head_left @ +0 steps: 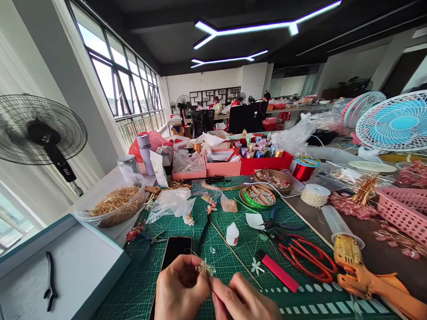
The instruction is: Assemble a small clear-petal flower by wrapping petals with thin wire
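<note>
Between thumb and forefinger, my left hand [182, 291] pinches a small flower ornament [206, 268] with clear, pale petals and a gold tint. My right hand [241, 300] is closed just below it, fingertips meeting the left thumb; whether they grip its stem or wire is hidden. Under my left hand lies a black phone [177, 249] on the green cutting mat [127, 286]. Just beyond my hands stand a small white glue bottle [233, 234] and a thin gold stick [235, 255]. A white flower piece [257, 266] lies right of them, near a red strip [278, 270].
Red-handled scissors [306, 259], dark pliers [273, 223] and an orange glue gun [360, 271] lie to the right. A green round tray [260, 195] holds beads. At left are an open box [63, 280] and a bowl of gold pieces [112, 204]. Fans stand on both sides.
</note>
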The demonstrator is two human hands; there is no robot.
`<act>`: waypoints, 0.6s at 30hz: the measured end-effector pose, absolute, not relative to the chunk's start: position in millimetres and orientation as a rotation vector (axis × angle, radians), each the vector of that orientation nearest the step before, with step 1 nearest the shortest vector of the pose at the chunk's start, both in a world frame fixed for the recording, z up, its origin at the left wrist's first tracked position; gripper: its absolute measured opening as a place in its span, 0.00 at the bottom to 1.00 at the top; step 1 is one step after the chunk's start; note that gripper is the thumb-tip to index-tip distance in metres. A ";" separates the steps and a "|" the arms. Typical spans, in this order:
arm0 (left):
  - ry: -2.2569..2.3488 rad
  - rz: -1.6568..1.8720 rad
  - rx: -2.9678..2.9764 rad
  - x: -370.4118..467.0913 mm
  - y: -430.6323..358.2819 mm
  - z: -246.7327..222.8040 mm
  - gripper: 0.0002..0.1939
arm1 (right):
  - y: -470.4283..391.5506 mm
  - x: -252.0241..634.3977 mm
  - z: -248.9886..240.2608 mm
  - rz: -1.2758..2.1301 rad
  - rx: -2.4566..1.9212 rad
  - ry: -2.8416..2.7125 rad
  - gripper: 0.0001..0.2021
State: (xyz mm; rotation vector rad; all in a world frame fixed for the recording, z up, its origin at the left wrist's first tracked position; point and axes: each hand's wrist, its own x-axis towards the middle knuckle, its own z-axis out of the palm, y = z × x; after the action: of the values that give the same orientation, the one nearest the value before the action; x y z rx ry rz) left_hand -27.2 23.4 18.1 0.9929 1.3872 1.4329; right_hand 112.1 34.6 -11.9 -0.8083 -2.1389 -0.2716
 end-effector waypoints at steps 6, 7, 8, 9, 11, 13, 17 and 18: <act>1.129 1.390 0.713 -26.7 22.9 20.8 0.09 | 34.5 112.6 -17.2 -0.151 -0.814 -2.030 0.10; 1.110 1.382 0.678 -26.3 23.1 20.8 0.10 | 34.3 113.4 -16.7 -0.134 -0.813 -2.026 0.09; 1.093 1.374 0.648 -26.1 23.4 20.8 0.11 | 34.2 114.0 -16.0 -0.122 -0.811 -2.023 0.08; 1.076 1.368 0.621 -26.1 23.9 20.8 0.11 | 34.0 114.6 -15.2 -0.109 -0.807 -2.016 0.08; 1.039 1.351 0.579 -26.0 24.8 21.4 0.12 | 34.0 115.4 -13.7 -0.083 -0.792 -1.995 0.07; 0.996 1.336 0.541 -25.6 25.2 22.6 0.13 | 34.4 116.2 -12.4 -0.062 -0.763 -1.990 0.07; 0.954 1.324 0.472 -22.6 24.3 26.0 0.14 | 36.7 120.3 -7.2 0.081 -0.801 -1.974 0.07; 0.945 1.325 0.461 -21.6 23.7 27.0 0.14 | 37.8 121.9 -4.8 0.190 -0.833 -1.963 0.07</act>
State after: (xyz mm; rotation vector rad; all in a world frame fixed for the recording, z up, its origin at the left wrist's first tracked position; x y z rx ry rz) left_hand -21.6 23.7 27.0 0.4608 0.9454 1.3247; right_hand 121.9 37.8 -4.8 -0.8332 -1.9632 0.1903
